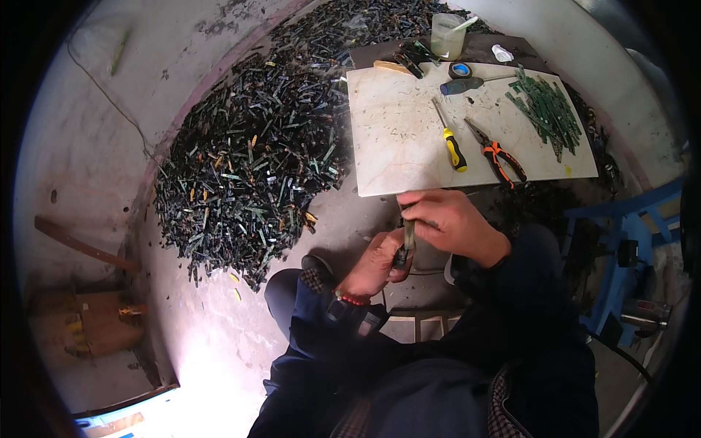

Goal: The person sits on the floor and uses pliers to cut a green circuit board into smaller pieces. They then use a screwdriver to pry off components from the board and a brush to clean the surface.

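In front of my lap, below the near edge of a white board (394, 157), my two hands work close together. My left hand (372, 269), with a red bead bracelet at its wrist, is closed around a small dark piece, mostly hidden by the fingers. A narrow grey-green strip (410, 235) stands up between the hands. My right hand (458, 225) pinches its upper end. On the board lie a yellow-and-black screwdriver (454, 150) and orange-handled pliers (504, 162), both apart from my hands.
A large heap of dark strips (255, 168) covers the floor at left. Green strips (549, 113) lie on the board's right side. Behind are a blue-handled screwdriver (461, 86), a tape roll (460, 70) and a plastic cup (447, 40). A blue stool (621, 241) stands at right.
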Demonstrator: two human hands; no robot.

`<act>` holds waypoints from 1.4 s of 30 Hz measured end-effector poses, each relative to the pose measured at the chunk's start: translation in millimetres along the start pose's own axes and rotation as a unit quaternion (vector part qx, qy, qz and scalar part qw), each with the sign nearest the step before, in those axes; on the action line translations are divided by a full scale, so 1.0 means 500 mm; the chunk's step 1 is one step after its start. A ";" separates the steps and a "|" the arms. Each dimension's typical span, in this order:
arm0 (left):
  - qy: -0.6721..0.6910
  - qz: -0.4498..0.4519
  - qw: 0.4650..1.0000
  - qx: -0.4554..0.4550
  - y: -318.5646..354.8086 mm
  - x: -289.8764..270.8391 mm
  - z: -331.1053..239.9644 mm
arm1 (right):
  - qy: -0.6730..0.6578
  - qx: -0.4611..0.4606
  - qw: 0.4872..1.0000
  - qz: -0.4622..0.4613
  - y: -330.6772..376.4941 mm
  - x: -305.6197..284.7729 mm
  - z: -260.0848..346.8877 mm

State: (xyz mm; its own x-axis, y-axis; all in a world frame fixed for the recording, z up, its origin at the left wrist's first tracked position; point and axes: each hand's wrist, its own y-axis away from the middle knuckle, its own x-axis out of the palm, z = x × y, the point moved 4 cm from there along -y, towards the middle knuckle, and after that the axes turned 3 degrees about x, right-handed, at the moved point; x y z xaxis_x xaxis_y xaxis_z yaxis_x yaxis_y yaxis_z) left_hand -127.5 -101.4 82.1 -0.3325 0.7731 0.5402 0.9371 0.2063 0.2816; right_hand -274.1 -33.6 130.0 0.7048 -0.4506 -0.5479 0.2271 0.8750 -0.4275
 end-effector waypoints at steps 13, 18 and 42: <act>-0.055 0.000 0.998 0.024 -0.030 0.006 -0.021 | -0.350 0.328 0.867 -0.137 0.013 0.009 -0.069; -0.029 -0.009 1.000 0.005 -0.034 -0.013 0.005 | -0.086 0.128 0.963 -0.223 -0.010 0.009 -0.002; -0.024 -0.033 0.999 0.019 -0.039 -0.004 0.017 | -0.442 0.429 0.766 -0.184 0.014 0.044 -0.082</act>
State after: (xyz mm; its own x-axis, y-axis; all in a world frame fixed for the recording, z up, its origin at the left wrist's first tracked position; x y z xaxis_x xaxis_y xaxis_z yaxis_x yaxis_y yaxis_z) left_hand -144.2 -101.9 68.9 -0.3894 0.7843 0.4829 0.9168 0.2796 0.2852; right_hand -284.6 -44.7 85.4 0.5800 -0.7312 0.3592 0.6107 0.6820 0.4024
